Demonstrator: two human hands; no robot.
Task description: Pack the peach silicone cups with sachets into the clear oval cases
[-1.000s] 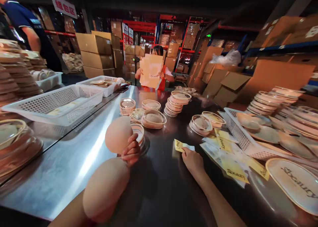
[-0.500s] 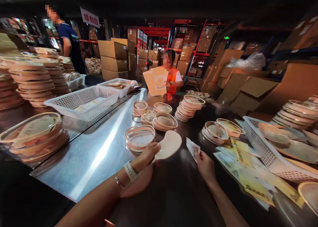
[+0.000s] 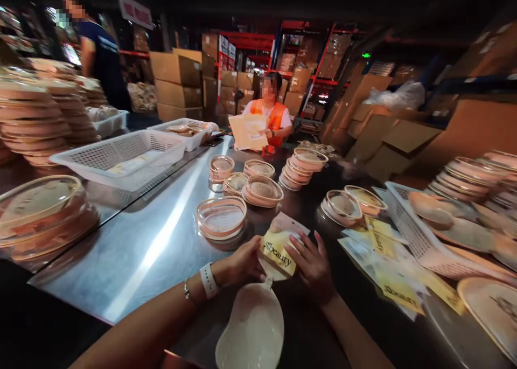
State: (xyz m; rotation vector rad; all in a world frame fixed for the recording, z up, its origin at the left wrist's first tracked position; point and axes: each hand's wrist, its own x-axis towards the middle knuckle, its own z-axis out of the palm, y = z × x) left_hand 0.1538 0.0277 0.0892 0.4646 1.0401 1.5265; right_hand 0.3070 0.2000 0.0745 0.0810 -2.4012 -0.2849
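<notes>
A pale stick-on bra (image 3: 252,326) hangs from my left hand (image 3: 244,258), which is closed near the strip joining its two smooth cups. The lower cup faces me; the upper one is mostly behind a yellow card (image 3: 278,252) printed "Sbeauty". My right hand (image 3: 313,264) presses its fingers on the card's right side, against the upper cup. A pale piece with a small hole shows behind the card's top edge. Beyond my hands stand round clear-lidded cases (image 3: 221,218), some stacked. More yellow and white cards (image 3: 398,291) lie spread to the right.
A white basket (image 3: 407,223) holding pale cups stands at the right, with stacked cases (image 3: 468,178) behind. Another white basket (image 3: 121,161) is at the left, near tall stacks of cases (image 3: 30,116). Across the table, a person in an orange vest (image 3: 278,116) holds brown card sheets.
My hands have come together. The card in my right hand now lies against the upper cup, and the other cup hangs towards me. The person opposite has lowered the brown sheets.
</notes>
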